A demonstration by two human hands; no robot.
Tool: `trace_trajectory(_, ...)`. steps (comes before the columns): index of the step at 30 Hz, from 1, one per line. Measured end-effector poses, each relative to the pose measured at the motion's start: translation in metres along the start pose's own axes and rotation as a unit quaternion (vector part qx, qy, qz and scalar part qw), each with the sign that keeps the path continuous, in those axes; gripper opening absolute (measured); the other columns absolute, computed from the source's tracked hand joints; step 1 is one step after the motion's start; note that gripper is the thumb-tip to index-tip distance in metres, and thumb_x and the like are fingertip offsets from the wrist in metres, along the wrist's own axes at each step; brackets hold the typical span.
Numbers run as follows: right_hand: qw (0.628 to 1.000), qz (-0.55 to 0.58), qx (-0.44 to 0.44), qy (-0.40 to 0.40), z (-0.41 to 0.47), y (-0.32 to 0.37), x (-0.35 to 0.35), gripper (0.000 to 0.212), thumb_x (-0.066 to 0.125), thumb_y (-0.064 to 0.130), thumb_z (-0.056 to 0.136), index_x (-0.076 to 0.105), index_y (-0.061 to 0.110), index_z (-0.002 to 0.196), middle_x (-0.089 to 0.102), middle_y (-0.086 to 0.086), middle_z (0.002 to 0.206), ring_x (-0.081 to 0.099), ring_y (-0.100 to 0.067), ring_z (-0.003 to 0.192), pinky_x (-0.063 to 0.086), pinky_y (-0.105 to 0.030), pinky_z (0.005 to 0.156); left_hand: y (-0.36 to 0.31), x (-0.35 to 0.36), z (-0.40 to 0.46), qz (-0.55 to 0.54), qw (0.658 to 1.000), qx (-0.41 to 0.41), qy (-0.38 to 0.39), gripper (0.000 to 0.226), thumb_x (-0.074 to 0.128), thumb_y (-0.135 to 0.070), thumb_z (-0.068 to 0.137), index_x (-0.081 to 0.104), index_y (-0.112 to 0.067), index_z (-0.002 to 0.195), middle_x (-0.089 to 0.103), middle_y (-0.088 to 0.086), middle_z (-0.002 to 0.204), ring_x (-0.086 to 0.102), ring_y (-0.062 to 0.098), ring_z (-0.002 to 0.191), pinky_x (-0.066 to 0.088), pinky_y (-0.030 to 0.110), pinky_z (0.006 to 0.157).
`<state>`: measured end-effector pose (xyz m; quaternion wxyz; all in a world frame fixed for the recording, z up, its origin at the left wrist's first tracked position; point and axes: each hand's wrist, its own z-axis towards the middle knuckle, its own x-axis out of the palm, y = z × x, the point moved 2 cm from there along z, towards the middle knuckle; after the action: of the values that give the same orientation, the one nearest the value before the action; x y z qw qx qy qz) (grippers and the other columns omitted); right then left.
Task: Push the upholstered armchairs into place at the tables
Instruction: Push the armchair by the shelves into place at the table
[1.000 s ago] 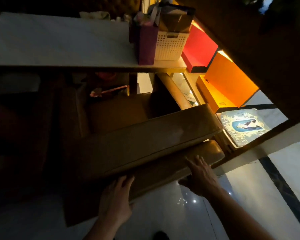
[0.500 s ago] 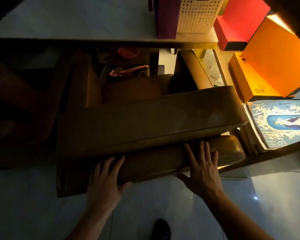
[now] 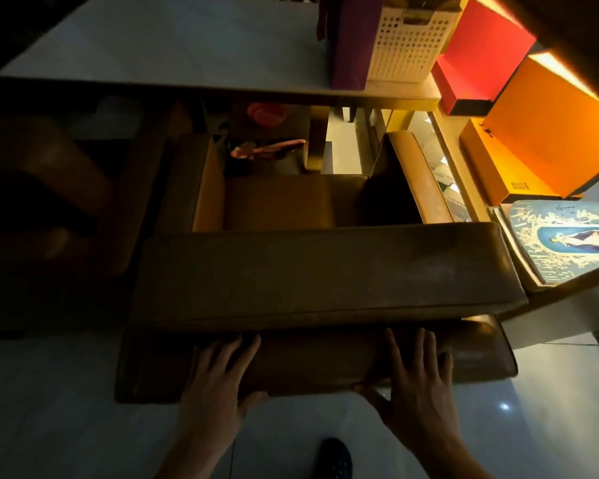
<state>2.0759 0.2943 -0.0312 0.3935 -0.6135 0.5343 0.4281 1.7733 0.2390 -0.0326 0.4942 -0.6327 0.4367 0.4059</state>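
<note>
A brown upholstered armchair [image 3: 325,271] stands with its back toward me and its seat facing the pale table [image 3: 173,46]. The front of its arms reaches the table's near edge. My left hand [image 3: 218,385] lies flat on the lower roll of the chair's back, fingers spread, thumb at the bottom edge. My right hand [image 3: 415,385] presses the same roll further right, also flat with fingers apart. A second armchair [image 3: 49,188] sits in deep shadow to the left.
A purple bag [image 3: 351,39] and a white perforated basket [image 3: 407,43] stand on the table's right end. Red [image 3: 481,53] and orange boxes [image 3: 547,133] and a blue printed board [image 3: 564,236] crowd the chair's right side. My shoe [image 3: 336,461] is on the glossy floor.
The armchair has turned from a slant to square with the table and slid closer to it. Both hands stayed flat on its back and moved with it.
</note>
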Motion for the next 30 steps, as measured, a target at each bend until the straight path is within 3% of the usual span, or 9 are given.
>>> trace_trajectory(2,1.0,0.01,0.002,-0.001,-0.01,0.01,0.004,0.113,0.03,0.096,0.071,0.023,0.021,0.156,0.024,-0.034,0.156,0.028,-0.053,0.142,0.033,-0.071,0.107,0.012,0.0,-0.006,-0.003,1.0,0.01,0.014,0.089,0.066,-0.068,0.072,0.03,-0.041,0.148,0.048,-0.008,0.144,0.037,0.024,0.131,0.03,0.054,0.112)
trace_trajectory(5,1.0,0.006,0.0,-0.009,-0.011,0.018,0.002,0.114,0.035,0.095,0.068,0.036,0.017,0.152,0.036,-0.038,0.147,0.042,-0.057,0.131,0.044,-0.073,0.094,0.025,0.0,-0.003,-0.02,0.999,0.012,0.045,0.088,0.053,-0.074,0.078,0.006,-0.049,0.149,0.024,-0.017,0.156,0.016,0.019,0.142,0.007,0.049,0.12)
trace_trajectory(8,1.0,0.007,0.007,-0.007,0.0,0.023,-0.001,0.118,0.026,0.097,0.067,0.025,0.02,0.155,0.03,-0.038,0.151,0.036,-0.057,0.136,0.04,-0.072,0.1,0.026,-0.005,0.007,-0.022,0.999,0.021,0.044,0.09,0.066,-0.068,0.073,0.021,-0.045,0.148,0.039,-0.011,0.151,0.031,0.024,0.138,0.019,0.053,0.117)
trace_trajectory(10,1.0,0.004,0.017,0.003,0.012,0.025,-0.004,0.118,0.015,0.1,0.066,0.002,0.026,0.158,0.012,-0.034,0.159,0.019,-0.053,0.145,0.029,-0.069,0.111,0.026,-0.009,0.019,-0.022,0.999,0.032,0.014,0.091,0.075,-0.061,0.068,0.036,-0.038,0.146,0.051,-0.005,0.142,0.042,0.028,0.13,0.029,0.056,0.112)
trace_trajectory(12,1.0,-0.005,0.021,-0.001,0.029,0.027,-0.009,0.116,0.006,0.1,0.064,-0.011,0.031,0.156,0.004,-0.031,0.162,0.009,-0.049,0.149,0.021,-0.064,0.116,0.028,-0.013,0.039,-0.011,0.999,0.038,-0.007,0.087,0.073,-0.061,0.071,0.039,-0.036,0.147,0.05,-0.006,0.142,0.04,0.028,0.131,0.028,0.054,0.114)
trace_trajectory(15,0.999,-0.01,0.019,-0.028,0.063,0.028,-0.022,0.116,0.005,0.098,0.065,-0.003,0.029,0.158,0.008,-0.031,0.161,0.012,-0.049,0.148,0.024,-0.062,0.116,0.03,-0.021,0.079,-0.007,0.999,0.04,-0.021,0.082,0.066,-0.061,0.078,0.033,-0.038,0.15,0.041,-0.008,0.149,0.03,0.026,0.137,0.019,0.051,0.119)
trace_trajectory(17,0.999,-0.017,0.017,-0.028,0.088,0.029,-0.028,0.116,0.006,0.098,0.065,-0.009,0.029,0.157,0.002,-0.029,0.162,0.006,-0.048,0.149,0.022,-0.061,0.117,0.03,-0.024,0.106,0.002,0.999,0.043,-0.019,0.082,0.065,-0.06,0.081,0.027,-0.04,0.151,0.037,-0.009,0.152,0.024,0.025,0.139,0.016,0.05,0.12)
trace_trajectory(22,0.998,-0.013,0.017,-0.054,0.145,0.029,-0.044,0.114,0.022,0.097,0.068,-0.004,0.031,0.157,0.004,-0.028,0.162,0.007,-0.047,0.149,0.024,-0.063,0.115,0.029,-0.034,0.168,0.008,0.998,0.053,-0.041,0.082,0.066,-0.058,0.082,0.028,-0.037,0.152,0.037,-0.004,0.151,0.026,0.026,0.138,0.014,0.052,0.119)
trace_trajectory(30,0.997,-0.002,0.017,-0.076,0.188,0.023,-0.05,0.112,0.032,0.095,0.069,0.003,0.032,0.156,0.008,-0.026,0.162,0.007,-0.047,0.149,0.024,-0.065,0.115,0.024,-0.04,0.203,0.023,0.996,0.05,-0.067,0.084,0.068,-0.061,0.078,0.034,-0.033,0.15,0.042,0.001,0.146,0.029,0.029,0.132,0.036,0.057,0.108)
